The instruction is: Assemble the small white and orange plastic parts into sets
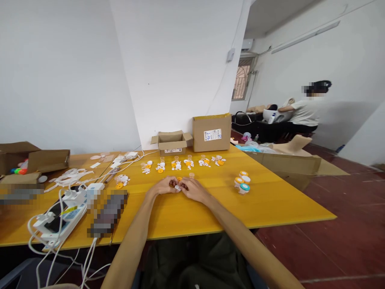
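Both my hands meet over the middle of the yellow table (270, 200). My left hand (165, 186) and my right hand (194, 188) are closed, fingertips together, on a small white part (177, 187) held between them. A small orange piece (179, 179) lies just behind my fingers. Beyond it, several groups of small white and orange parts (176, 164) lie in a row. To the right stand a few small stacked caps, orange and teal (243, 182).
Two cardboard boxes (211, 132) stand at the table's far edge against the wall. On the left lie white cables, a power strip (60, 220) and another open box (33, 160). A person (306, 110) sits at a desk far right. A large flat carton (288, 160) lies beside the table.
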A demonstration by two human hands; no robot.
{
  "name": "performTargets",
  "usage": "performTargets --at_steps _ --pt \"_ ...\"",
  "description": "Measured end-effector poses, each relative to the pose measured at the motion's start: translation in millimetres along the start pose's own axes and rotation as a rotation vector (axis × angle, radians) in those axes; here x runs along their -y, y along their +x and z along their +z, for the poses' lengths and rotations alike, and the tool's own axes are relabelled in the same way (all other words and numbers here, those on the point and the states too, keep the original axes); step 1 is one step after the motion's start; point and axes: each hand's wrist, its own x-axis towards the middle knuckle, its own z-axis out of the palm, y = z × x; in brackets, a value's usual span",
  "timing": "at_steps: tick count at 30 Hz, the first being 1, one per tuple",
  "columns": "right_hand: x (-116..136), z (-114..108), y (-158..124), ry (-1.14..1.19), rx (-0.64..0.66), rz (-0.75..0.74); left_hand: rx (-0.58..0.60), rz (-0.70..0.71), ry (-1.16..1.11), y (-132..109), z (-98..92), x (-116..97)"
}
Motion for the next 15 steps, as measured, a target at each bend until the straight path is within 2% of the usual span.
performTargets --at_steps 15 --pt "-3.8 -2.0 0.6 -0.009 0.014 0.000 -0.022 0.012 -0.038 0.2 2.3 -1.4"
